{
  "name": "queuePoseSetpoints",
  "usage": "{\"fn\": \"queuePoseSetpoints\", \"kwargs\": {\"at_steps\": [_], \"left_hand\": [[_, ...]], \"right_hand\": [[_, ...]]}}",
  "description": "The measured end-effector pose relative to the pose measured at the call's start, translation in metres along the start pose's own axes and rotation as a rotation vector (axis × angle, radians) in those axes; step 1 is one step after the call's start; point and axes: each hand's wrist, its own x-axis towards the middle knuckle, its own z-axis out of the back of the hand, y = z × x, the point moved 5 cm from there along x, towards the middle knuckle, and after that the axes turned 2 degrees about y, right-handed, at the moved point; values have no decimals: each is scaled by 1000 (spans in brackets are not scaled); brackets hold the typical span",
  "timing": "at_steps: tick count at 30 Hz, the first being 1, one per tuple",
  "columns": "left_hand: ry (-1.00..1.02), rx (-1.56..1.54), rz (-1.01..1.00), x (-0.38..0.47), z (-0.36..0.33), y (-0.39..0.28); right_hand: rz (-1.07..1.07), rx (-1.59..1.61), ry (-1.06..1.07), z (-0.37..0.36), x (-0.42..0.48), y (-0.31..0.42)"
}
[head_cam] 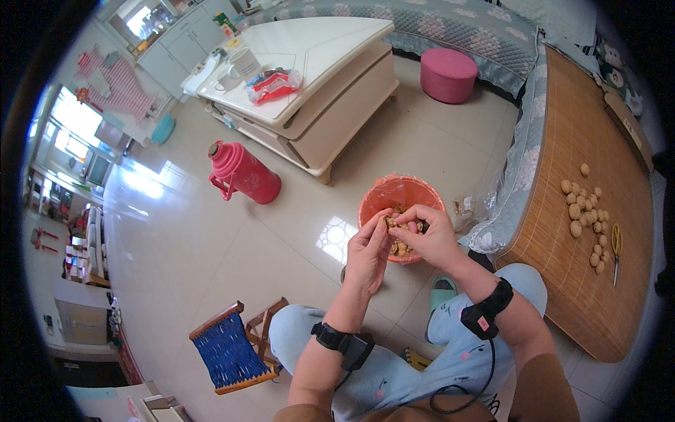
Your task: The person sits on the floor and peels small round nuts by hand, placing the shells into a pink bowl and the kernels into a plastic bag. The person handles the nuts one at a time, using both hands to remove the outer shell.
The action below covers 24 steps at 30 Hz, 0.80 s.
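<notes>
A cracked walnut is held between the fingertips of my left hand and my right hand. Both hands are over an orange bucket lined with clear plastic. Walnut shells lie inside it, partly hidden by my hands. To my right, several whole walnuts rest on a bamboo mat that covers the seat. A pair of scissors with yellow handles lies beside them.
A pink thermos flask stands on the tiled floor, left of the bucket. Beyond are a white coffee table and a pink round stool. A folding stool with a blue woven seat is by my left knee. A clear plastic bag sits right of the bucket.
</notes>
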Motion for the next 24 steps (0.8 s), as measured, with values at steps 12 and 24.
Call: {"fn": "queuePoseSetpoints", "kwargs": {"at_steps": [12,24], "left_hand": [[-119,66,-84,0,3,1],[44,21,105,0,1,1]], "right_hand": [[-8,-44,-33,-1,-3,-1],[-567,625,172,5,-5,-10]]}}
